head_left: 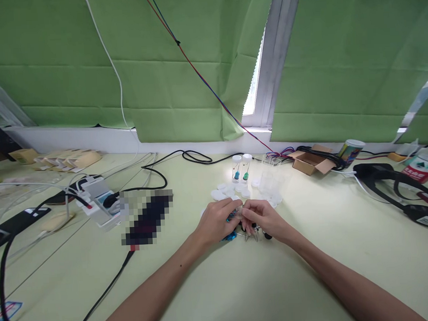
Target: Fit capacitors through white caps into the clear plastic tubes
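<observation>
My left hand (216, 221) and my right hand (265, 220) meet over the middle of the table. The left fingers are closed round a small clear tube (239, 210), mostly hidden by the hand. At its right end my right thumb and fingers are pinched together; what they grip is too small to make out. Blue parts (230, 236) and black parts (268, 235) with thin wire legs lie under and between the hands. Just beyond stand two clear capped tubes, one with a blue part (237, 175), one with a green part (246, 175). White round caps (219, 194) are scattered before them.
Clear uncapped tubes (270, 172) stand behind my right hand. An opened cardboard box (312, 161), a printed can (351, 148) and a black headset (381, 181) are to the right. Leftward lie a power strip (101, 203), cables and a pixelated dark object (149, 219).
</observation>
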Tool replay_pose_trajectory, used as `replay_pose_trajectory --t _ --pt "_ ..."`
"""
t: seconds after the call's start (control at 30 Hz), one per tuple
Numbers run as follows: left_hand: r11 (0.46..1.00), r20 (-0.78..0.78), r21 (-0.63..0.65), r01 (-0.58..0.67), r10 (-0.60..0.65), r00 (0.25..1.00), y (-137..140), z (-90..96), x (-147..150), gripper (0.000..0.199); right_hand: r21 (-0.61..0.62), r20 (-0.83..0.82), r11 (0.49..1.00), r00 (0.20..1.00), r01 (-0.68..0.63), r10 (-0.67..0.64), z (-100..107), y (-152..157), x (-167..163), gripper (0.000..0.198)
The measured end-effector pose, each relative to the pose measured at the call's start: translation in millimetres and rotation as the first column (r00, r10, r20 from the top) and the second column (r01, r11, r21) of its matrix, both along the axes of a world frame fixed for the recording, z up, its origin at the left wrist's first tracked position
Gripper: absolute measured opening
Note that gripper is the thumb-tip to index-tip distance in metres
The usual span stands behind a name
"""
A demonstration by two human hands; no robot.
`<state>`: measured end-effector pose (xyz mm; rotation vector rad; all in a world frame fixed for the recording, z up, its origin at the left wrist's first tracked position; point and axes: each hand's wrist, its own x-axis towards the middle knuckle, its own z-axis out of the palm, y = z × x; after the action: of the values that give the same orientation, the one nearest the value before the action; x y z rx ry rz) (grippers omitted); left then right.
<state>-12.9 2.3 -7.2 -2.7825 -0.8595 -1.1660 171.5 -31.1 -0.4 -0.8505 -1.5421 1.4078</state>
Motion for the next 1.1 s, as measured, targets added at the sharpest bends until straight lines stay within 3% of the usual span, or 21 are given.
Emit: replay_pose_trajectory --t 0.2,0.3,0.37,0.47,0.6,0.8,0.93,1.1 --pt "1.000 -0.023 0.017 0.004 -0.003 1.000 0 2.8 0 0.016 0.030 0.043 1.000 0.999 0.010 -0.011 0 0 0 0.037" --pt "1.000 0.012 -0.026 0.006 -0.005 1.000 2 3.0 -1 0.016 0.097 0.087 0.991 0.991 0.097 -0.106 -2 -1 1 0.039" --pt "0.997 0.094 -0.071 -0.010 0.017 0.995 3 3.0 -1 0.017 0.202 0.148 0.957 0.960 0.207 -0.239 -3 0 2 0.040" --pt "0.987 0.276 -0.147 -0.059 0.098 0.956 3 5.7 1 0.013 0.360 0.208 0.867 0.876 0.345 -0.435 -3 2 4 0.040" --pt "0.946 0.426 -0.307 -0.107 0.237 0.873 2 14.9 2 0.012 0.427 0.236 0.800 0.802 0.422 -0.549 -5 5 7 0.031" --pt "0.855 0.508 -0.514 -0.069 0.368 0.778 9 20.4 -2 0.022 0.448 0.282 0.794 0.777 0.412 -0.563 -11 7 9 0.022" --pt "0.825 0.505 -0.558 -0.092 0.425 0.752 14 17.6 -5 0.023 0.454 0.346 0.817 0.774 0.356 -0.530 -20 11 11 0.014" --pt "0.810 0.480 -0.574 -0.122 0.454 0.751 16 12.1 -3 0.020 0.515 0.474 0.819 0.711 0.255 -0.520 -27 15 13 0.021"
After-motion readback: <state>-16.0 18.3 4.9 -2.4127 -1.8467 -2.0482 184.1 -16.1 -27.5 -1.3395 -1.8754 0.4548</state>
